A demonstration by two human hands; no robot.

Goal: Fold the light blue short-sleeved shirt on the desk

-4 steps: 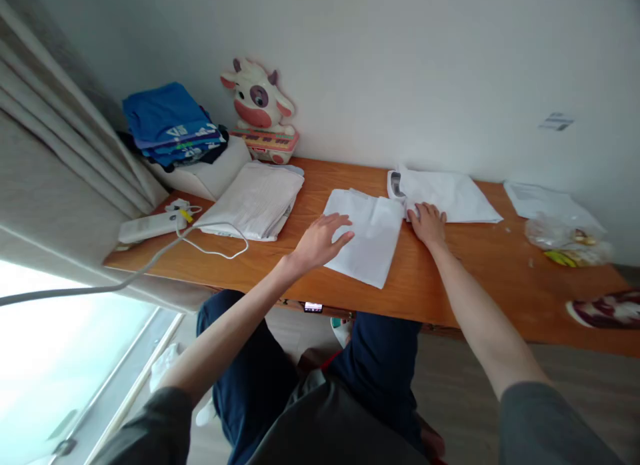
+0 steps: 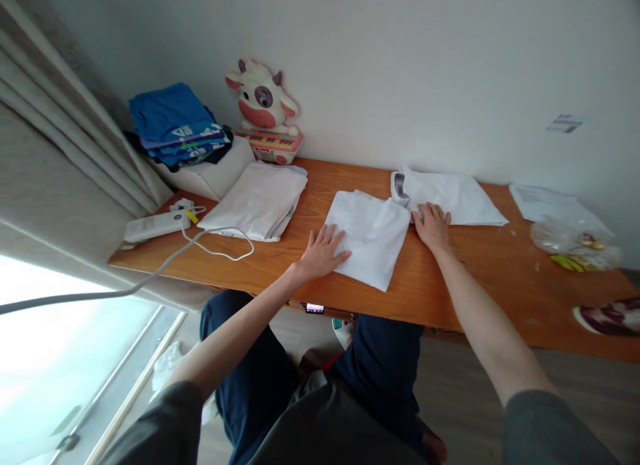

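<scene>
1. I note a cow-shaped toy [image 2: 263, 98] with a keyboard base [image 2: 270, 141], standing by the wall [image 2: 400, 71].
2. I record a white oblong device [image 2: 156, 226] at the left end of the surface [image 2: 480, 278], a white cable [image 2: 220, 254] looping beside it.
3. I log a clear plastic bag [image 2: 560, 234] toward the right end.
4. I observe a pale curtain [image 2: 55, 165], far left.

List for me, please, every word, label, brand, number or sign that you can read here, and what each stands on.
No text can be read with certainty.
Blue garment: pale lettering, too blurred to read.
Wall sticker: dark printed bands, too small and blurred.
Lit screen: marks too small to read.
Cow toy: any lettering on its keyboard base is too small.
</scene>
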